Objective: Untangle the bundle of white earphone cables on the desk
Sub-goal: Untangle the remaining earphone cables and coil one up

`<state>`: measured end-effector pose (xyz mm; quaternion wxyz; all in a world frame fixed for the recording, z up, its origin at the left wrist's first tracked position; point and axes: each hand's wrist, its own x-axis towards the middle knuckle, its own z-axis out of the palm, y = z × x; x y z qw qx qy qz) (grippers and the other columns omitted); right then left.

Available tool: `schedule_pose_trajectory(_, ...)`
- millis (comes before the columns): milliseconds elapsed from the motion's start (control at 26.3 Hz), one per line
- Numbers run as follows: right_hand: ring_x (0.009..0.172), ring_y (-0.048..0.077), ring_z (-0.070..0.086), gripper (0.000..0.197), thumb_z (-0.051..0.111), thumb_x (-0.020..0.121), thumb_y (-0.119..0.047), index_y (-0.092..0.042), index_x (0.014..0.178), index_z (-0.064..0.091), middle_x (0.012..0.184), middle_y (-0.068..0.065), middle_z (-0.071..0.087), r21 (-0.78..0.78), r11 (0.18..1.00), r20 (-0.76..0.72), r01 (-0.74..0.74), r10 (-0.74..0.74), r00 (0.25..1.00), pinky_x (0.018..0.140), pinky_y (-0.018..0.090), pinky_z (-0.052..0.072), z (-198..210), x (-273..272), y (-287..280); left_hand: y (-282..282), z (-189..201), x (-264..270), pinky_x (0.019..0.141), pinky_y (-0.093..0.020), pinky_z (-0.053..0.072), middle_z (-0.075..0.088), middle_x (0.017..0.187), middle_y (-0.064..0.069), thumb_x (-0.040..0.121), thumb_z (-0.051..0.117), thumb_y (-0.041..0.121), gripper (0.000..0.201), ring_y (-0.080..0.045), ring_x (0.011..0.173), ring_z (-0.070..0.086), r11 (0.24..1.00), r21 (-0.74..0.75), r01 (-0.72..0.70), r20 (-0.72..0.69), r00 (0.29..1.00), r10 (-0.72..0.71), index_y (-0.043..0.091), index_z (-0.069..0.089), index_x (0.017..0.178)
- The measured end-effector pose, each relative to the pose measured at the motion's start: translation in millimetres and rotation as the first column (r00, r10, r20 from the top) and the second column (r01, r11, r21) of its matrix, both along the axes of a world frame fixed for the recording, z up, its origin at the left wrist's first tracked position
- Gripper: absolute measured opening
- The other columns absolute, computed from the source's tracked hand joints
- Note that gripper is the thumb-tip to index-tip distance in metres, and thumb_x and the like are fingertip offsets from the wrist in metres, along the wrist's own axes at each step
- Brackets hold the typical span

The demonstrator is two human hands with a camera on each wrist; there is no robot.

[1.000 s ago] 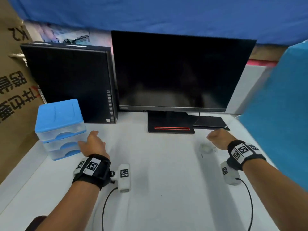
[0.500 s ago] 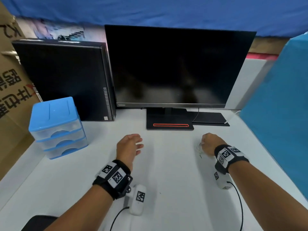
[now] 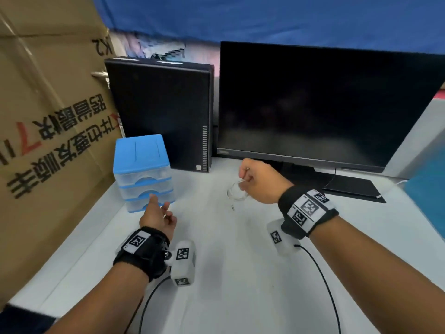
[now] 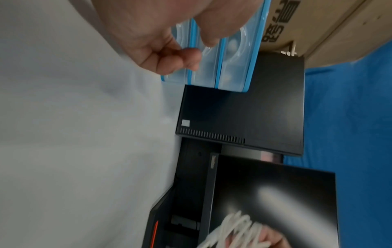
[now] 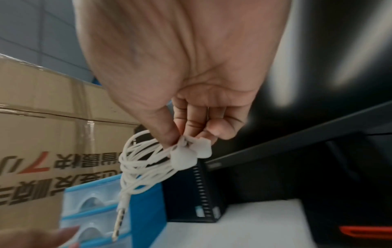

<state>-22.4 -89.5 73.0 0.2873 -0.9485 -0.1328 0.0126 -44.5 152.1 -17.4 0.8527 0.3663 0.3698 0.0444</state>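
My right hand (image 3: 257,179) pinches the coiled bundle of white earphone cables (image 3: 237,192) and holds it above the white desk (image 3: 231,273), in front of the monitor. In the right wrist view, thumb and fingertips (image 5: 169,134) pinch the bundle (image 5: 144,161) beside its two earbuds (image 5: 191,151), and the plug (image 5: 120,216) hangs down. My left hand (image 3: 159,213) hovers lower left of the bundle, fingers relaxed and empty, apart from the cable. The left wrist view shows these loosely curled fingers (image 4: 169,55) and a blurred bundle (image 4: 233,229) at the bottom edge.
A small drawer unit with a blue lid (image 3: 142,172) stands just beyond my left hand. Behind it are a black computer case (image 3: 163,112) and a dark monitor (image 3: 325,104) on its stand base (image 3: 349,186). A cardboard box (image 3: 48,116) walls the left side.
My right hand has lifted the cable bundle off the desk and carried it left, towards the left hand. The head view has swung to the left.
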Motion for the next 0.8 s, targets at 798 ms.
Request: schedule_pose_trajectory(798,0.090,0.029,0.064,0.019,0.060,0.081,-0.003,-0.010,0.099,0.064,0.100,0.009,0.066,-0.213,0.948,-0.093,-0.236,0.221,0.971,0.079,0.038,0.057,-49.0,11.9,199.1,-4.7,-17.5,-44.0,0.060,-0.034,0.048,0.064,0.102,-0.012,0.105,0.036,0.029,0.036,-0.023,0.071,0.060,0.997,0.006,0.083,-0.052,0.995,-0.082,0.004,0.051,0.128)
